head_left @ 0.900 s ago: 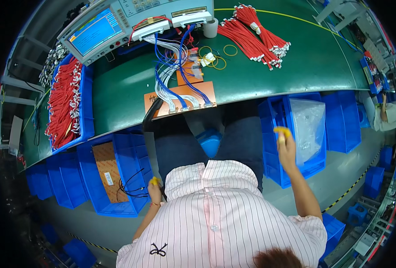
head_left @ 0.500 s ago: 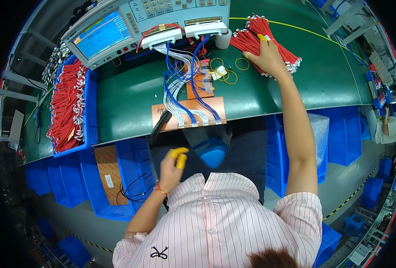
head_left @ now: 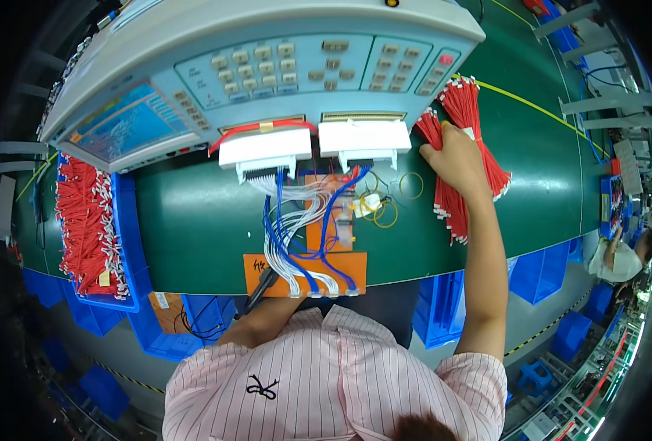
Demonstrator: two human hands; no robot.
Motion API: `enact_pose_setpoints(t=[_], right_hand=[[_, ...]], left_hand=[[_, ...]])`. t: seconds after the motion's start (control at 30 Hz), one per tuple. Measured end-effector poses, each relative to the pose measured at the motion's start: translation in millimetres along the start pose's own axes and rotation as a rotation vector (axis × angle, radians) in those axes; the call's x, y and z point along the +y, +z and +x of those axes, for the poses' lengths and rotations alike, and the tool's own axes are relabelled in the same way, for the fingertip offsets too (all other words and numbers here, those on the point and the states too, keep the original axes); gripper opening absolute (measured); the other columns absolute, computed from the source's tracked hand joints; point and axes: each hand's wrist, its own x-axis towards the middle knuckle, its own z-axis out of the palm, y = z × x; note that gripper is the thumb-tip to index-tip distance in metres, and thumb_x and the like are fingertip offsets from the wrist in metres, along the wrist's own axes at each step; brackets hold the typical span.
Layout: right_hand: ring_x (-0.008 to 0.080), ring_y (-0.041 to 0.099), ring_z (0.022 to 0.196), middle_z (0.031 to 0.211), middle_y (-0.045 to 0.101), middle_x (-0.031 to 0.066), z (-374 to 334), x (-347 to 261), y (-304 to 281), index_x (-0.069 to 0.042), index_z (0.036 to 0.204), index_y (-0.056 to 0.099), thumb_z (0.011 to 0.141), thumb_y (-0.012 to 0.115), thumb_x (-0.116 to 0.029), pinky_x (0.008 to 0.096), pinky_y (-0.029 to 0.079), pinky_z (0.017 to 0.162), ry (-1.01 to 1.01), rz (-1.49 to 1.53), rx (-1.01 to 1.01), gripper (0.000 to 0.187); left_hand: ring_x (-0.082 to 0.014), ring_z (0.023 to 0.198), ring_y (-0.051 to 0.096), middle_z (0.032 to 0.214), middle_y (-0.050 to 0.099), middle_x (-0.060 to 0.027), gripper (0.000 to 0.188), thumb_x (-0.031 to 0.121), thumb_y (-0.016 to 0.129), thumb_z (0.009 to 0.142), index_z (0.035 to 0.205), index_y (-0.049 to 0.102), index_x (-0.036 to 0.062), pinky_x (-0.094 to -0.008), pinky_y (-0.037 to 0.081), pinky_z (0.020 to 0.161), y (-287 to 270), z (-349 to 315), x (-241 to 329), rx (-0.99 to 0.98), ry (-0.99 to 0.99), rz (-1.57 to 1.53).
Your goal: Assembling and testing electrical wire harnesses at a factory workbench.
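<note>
My right hand (head_left: 458, 160) is closed round a bundle of red wires (head_left: 449, 209) with white connectors, at the right of the green table. A second red wire bundle (head_left: 491, 158), banded by a white strip, lies against it on the right. My left forearm (head_left: 271, 317) reaches toward the table's front edge; the hand itself is hidden behind the edge and the orange board. That orange board (head_left: 307, 266) carries white and blue wires (head_left: 296, 228) running up to two white connector blocks (head_left: 265, 149) plugged into the tester (head_left: 296, 70).
A blue bin (head_left: 127, 228) full of red wires (head_left: 87, 228) stands at the left. Yellow rubber bands (head_left: 386, 214) and a white tag lie beside the board. A black-handled tool (head_left: 262, 285) rests at its left corner. Blue bins (head_left: 443, 312) sit below the table; another person (head_left: 616, 257) is far right.
The view has tilted, showing more of the tester. My left hand has gone from above my lap to behind the table edge. My right hand has closed on the left bundle, which now lies straighter.
</note>
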Motion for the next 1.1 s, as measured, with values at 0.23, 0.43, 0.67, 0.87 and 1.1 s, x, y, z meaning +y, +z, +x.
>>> enact_pose_setpoints(t=[0.23, 0.43, 0.67, 0.87, 1.1], right_hand=[[0.0173, 0.061, 0.053, 0.068, 0.060, 0.0103, -4.2, 19.3, 13.1, 0.006, 0.093, 0.048, 0.085, 0.053, -0.019, 0.0297, 0.048, 0.049, 0.173, 0.932, -0.065, 0.028], [0.0029, 0.032, 0.042, 0.057, 0.040, -0.0075, -19.9, 28.8, -5.6, -0.011, 0.083, 0.048, 0.089, 0.063, -0.031, 0.0226, 0.027, 0.040, 0.199, 1.252, -0.075, 0.025], [0.0032, 0.031, 0.033, 0.048, 0.036, -0.0067, -181.4, -9.3, -55.1, -0.006, 0.082, 0.053, 0.092, 0.061, -0.030, 0.0213, 0.024, 0.033, 0.090, 1.346, -0.001, 0.027], [0.0031, 0.053, 0.065, 0.077, 0.061, -0.0019, -291.1, -84.4, 35.1, -0.001, 0.100, 0.065, 0.084, 0.070, -0.008, 0.0206, 0.043, 0.057, -0.032, 1.331, -0.463, 0.018], [0.0033, 0.053, 0.062, 0.072, 0.061, -0.0024, -314.9, -111.9, 107.5, -0.002, 0.091, 0.066, 0.080, 0.072, -0.006, 0.0205, 0.043, 0.057, -0.141, 1.293, -0.335, 0.013]], left_hand=[[-0.0374, 0.114, 0.055, 0.124, 0.055, -0.0276, 0.085, 0.059, 0.062, 0.078, 0.132, 0.042, -0.0040, -0.0413, 0.042, 0.098, -2.9, -11.0, 1.4, 0.040, 0.008, -0.022], [-0.0373, 0.114, 0.055, 0.123, 0.055, -0.0277, 0.087, 0.060, 0.062, 0.078, 0.133, 0.042, -0.0038, -0.0416, 0.042, 0.098, 11.0, -12.2, 0.9, 0.129, -0.035, -0.086], [-0.0244, 0.108, 0.061, 0.114, 0.064, -0.0184, 0.041, 0.023, 0.057, 0.094, 0.125, 0.054, -0.0025, -0.0308, 0.045, 0.093, -5.0, -153.9, 42.4, 0.604, 0.237, -0.751], [-0.0111, 0.094, 0.057, 0.112, 0.055, -0.0059, 0.043, 0.005, 0.056, 0.093, 0.134, 0.046, 0.0011, -0.0251, 0.044, 0.088, -6.8, -265.5, 93.5, 1.135, 0.764, -1.222], [-0.0074, 0.089, 0.056, 0.110, 0.052, -0.0047, 0.023, 0.003, 0.054, 0.094, 0.115, 0.060, -0.0042, -0.0194, 0.047, 0.075, -6.7, -261.9, 104.4, 1.312, 0.746, -1.397]])
